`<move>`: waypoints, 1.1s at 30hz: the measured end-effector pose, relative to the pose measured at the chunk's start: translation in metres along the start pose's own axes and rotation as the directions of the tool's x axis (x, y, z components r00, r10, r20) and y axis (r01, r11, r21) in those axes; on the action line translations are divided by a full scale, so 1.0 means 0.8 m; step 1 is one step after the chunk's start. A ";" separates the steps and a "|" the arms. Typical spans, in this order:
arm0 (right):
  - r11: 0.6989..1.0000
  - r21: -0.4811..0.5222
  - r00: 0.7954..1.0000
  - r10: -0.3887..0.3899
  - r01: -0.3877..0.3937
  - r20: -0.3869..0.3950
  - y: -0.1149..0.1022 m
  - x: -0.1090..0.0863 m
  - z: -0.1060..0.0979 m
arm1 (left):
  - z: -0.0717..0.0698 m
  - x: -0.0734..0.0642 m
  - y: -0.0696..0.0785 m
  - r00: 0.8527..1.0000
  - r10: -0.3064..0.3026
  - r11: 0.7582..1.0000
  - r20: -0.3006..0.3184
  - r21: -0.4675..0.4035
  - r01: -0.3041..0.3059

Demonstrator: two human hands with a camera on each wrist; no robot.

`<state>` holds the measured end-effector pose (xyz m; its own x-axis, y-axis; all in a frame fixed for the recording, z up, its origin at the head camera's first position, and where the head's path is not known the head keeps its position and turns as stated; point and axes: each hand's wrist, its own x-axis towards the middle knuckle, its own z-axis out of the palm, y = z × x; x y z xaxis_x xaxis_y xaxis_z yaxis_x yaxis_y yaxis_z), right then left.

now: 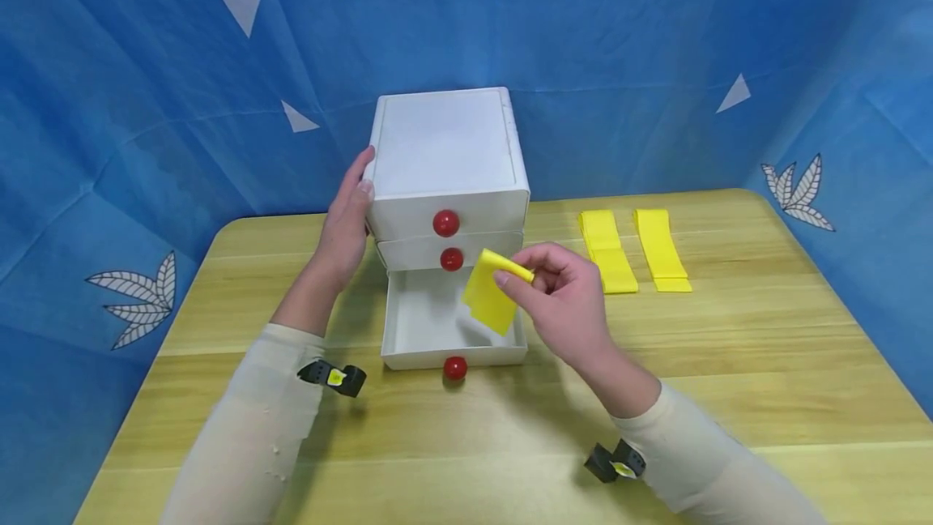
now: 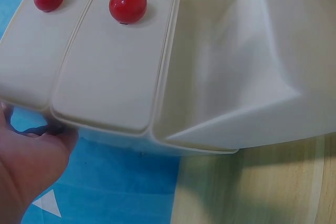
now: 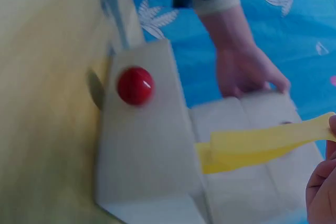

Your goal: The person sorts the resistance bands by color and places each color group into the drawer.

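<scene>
A small white drawer cabinet (image 1: 446, 144) with red round knobs stands at the back of the table, its bottom drawer (image 1: 423, 314) pulled out. My left hand (image 1: 346, 221) rests against the cabinet's left side, thumb near the top front corner; some of its fingers are hidden behind that side. Between thumb and fingers, my right hand (image 1: 568, 298) pinches a folded yellow strip (image 1: 490, 298) by its upper edge. The strip hangs over the pulled-out drawer. In the right wrist view the strip (image 3: 252, 142) stretches from the fingertips toward the drawer front (image 3: 147, 150).
Two more folded yellow strips, one (image 1: 608, 253) nearer the cabinet and another (image 1: 661, 249) beside it, lie on the wooden table (image 1: 765, 363) to the right. A blue patterned cloth (image 1: 619, 47) hangs behind the table and along its sides.
</scene>
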<state>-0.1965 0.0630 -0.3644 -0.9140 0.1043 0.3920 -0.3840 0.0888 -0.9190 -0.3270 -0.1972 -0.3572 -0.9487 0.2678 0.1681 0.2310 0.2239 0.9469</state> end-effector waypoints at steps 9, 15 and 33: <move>1.000 0.024 0.998 -0.002 0.001 0.061 0.038 -0.014 0.054 | 0.001 -0.002 0.000 1.000 -0.007 1.000 0.002 0.009 0.007; 0.991 0.064 0.993 0.112 -0.115 0.042 0.038 -0.022 0.087 | 0.001 0.000 -0.002 1.000 -0.001 1.000 -0.005 0.023 0.001; 0.967 -0.101 0.973 0.232 -0.232 -0.013 0.050 -0.039 0.107 | 0.001 -0.001 0.001 1.000 -0.005 0.999 -0.014 0.034 0.005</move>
<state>-0.1948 -0.0215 -0.4168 -0.9764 0.1352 0.1685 -0.1461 0.1612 -0.9760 -0.3258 -0.1968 -0.3564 -0.9527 0.2534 0.1676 0.2334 0.2573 0.9377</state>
